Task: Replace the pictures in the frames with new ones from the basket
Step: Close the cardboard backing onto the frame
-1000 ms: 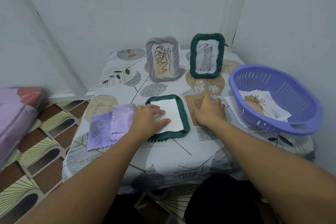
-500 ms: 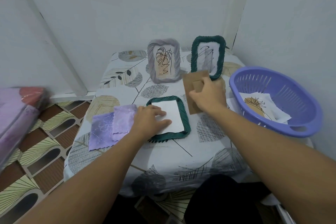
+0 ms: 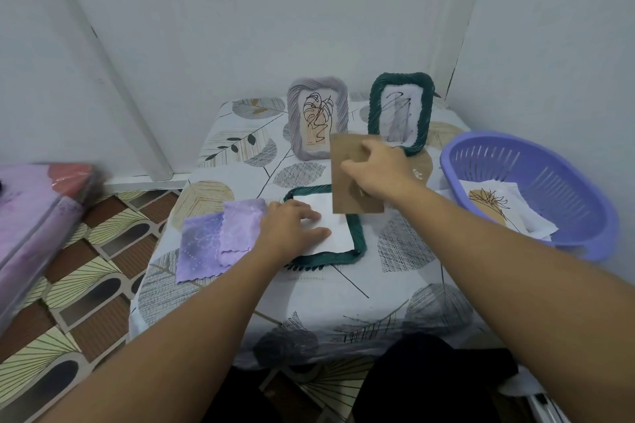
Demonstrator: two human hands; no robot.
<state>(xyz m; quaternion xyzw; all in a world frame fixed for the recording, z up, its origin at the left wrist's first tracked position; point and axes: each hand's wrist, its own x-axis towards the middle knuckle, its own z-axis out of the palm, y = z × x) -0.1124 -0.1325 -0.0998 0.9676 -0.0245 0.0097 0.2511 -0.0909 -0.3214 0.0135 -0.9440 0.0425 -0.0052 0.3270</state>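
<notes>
Right hand [image 3: 379,172] grips the brown backing board [image 3: 347,182] above the flat green frame [image 3: 355,240], left hand [image 3: 292,233] apparently pressing flat on its white paper [image 3: 336,233].

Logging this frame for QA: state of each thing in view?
Flat green frame: face down, white sheet in it.
Brown backing board: lifted.
Right hand: grips board.
Left hand: presses sheet.
Grey frame: upright, picture in.
Standing green frame: upright, picture in.
Basket: holds pictures.

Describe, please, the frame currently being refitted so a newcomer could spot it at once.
On the leaf-print tablecloth, look nearest the person, just right of the purple cloths. The dark green rope-edged frame lies flat with white paper inside, under the left hand. The other two frames stand upright.
</notes>
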